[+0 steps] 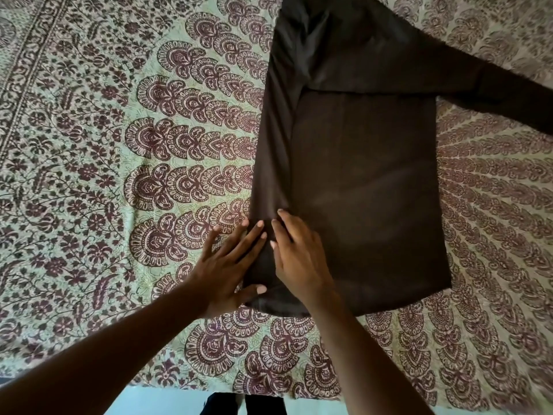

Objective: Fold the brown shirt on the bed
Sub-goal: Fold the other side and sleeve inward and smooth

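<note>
— Where's the shirt (359, 181)?

— I see it flat on the bed (89, 145), right of centre, collar end away from me and hem toward me. Its left side is folded in over the body, leaving a long narrow strip down that edge. One sleeve (493, 91) lies stretched out to the right across the cover.

— And the hands?

— Both are at the near left corner of the shirt. My left hand (230, 265) lies flat with fingers spread wide, palm on the cover, fingertips and thumb on the shirt's edge. My right hand (296, 256) sits just beside it, on the cloth, fingers straight and close together, pressing the folded strip down. The two nearly touch at the fingertips.

— Around that?

— The patterned cover under everything, and a strip of pale floor (167, 399) past the bed's near edge.
</note>
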Available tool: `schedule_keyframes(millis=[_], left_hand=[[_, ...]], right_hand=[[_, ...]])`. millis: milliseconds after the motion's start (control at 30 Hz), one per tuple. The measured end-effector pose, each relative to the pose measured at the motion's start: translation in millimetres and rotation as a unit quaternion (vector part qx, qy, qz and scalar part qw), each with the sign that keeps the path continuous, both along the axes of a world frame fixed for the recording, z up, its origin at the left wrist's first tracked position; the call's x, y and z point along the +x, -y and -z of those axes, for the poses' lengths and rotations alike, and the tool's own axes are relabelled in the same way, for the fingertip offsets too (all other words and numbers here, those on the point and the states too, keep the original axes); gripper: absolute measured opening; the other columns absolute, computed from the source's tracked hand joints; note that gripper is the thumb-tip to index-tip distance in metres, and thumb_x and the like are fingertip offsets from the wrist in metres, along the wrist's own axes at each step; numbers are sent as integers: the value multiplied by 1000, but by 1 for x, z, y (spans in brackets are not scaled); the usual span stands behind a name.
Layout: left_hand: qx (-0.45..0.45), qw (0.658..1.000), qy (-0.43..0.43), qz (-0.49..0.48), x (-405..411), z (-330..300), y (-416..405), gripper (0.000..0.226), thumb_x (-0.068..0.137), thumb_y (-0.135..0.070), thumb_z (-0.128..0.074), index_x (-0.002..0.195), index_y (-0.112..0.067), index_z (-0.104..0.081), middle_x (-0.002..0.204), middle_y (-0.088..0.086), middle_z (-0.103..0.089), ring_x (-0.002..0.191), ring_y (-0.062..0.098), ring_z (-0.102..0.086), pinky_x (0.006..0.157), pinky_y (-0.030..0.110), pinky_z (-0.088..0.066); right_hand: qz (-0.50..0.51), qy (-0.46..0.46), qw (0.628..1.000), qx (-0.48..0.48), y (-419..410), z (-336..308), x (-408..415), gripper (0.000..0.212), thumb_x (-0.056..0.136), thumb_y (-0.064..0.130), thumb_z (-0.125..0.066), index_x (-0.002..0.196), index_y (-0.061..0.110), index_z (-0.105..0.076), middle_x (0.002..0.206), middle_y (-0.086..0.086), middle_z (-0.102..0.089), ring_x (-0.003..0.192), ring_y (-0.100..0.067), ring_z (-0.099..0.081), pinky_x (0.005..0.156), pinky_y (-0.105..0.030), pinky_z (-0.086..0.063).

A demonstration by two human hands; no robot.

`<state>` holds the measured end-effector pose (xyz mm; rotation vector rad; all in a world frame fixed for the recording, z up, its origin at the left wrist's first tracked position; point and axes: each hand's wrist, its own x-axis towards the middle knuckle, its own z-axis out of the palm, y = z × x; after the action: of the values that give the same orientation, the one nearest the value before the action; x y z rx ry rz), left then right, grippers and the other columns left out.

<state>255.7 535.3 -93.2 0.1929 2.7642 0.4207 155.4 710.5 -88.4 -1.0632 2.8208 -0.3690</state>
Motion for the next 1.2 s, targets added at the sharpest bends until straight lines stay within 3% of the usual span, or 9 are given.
schedule_keyframes(millis=[133,300,467,567,767,867,1000,1100,1200], left_hand=[[17,999,-12,-25,4,0,4,64,106,-54,-18,164,-28,-9,172,-10,3,159,18,-3,122,58,-16],[7,999,-13,-47,-14,-6,7,73,90,-53,-51,156,-26,-35,161,-4,-34,141,24,-39,105,63,-35],[-13,995,50,-86,-22,-5,23,120,73,-85,-51,163,-30,6,170,-15,17,158,23,6,116,69,-14],[-27,994,69,-77,-24,-6,25,128,70,-88,-51,159,-31,20,164,-18,33,155,23,26,116,73,-5],[-52,989,109,-82,-38,-16,20,142,65,-89,-60,156,-27,29,166,-9,30,154,30,25,112,74,13],[-100,985,131,-51,-53,-25,15,148,66,-87,-63,154,-18,33,165,4,33,151,36,30,109,73,20],[-119,984,135,-9,-66,-33,8,147,65,-80,-71,158,-9,17,161,13,40,145,34,40,112,72,21],[-81,992,92,-2,-75,-37,11,126,64,-79,-66,157,-8,-19,170,18,-2,158,31,3,116,72,6],[-47,998,-24,-24,-97,-40,22,75,73,-70,-52,126,-18,-61,132,5,-64,123,24,-63,108,64,-31]], right_hand=[[-62,-11,995,82,-29,10,-4,55,104,43,-44,154,19,-43,167,-2,-30,148,-17,-37,106,-47,-37],[-79,-2,990,120,-45,6,-1,58,101,48,-46,151,18,-46,167,-3,-29,149,-20,-36,106,-52,-37],[-175,-28,981,81,-33,-6,-43,45,104,37,-45,143,17,-54,163,-3,-37,149,-21,-36,103,-50,-38],[-244,-50,963,100,-12,3,-86,42,102,31,-51,142,19,-55,162,-6,-39,148,-23,-39,101,-51,-39],[-216,-62,964,139,25,-2,-155,43,103,37,-46,141,18,-54,161,-8,-38,147,-27,-38,100,-53,-37],[-304,-60,940,143,29,-5,-166,43,101,34,-50,141,19,-53,161,-8,-38,146,-26,-40,100,-54,-38],[-279,-11,947,159,32,-8,-198,56,92,17,-64,146,26,-51,164,-5,-34,148,-26,-36,102,-56,-36],[-226,-2,962,151,44,-11,-221,49,98,18,-58,146,22,-51,162,-7,-34,149,-29,-32,102,-59,-36],[-217,-6,971,102,52,-9,-241,41,101,23,-56,141,17,-55,154,-12,-43,136,-36,-47,95,-56,-44]])
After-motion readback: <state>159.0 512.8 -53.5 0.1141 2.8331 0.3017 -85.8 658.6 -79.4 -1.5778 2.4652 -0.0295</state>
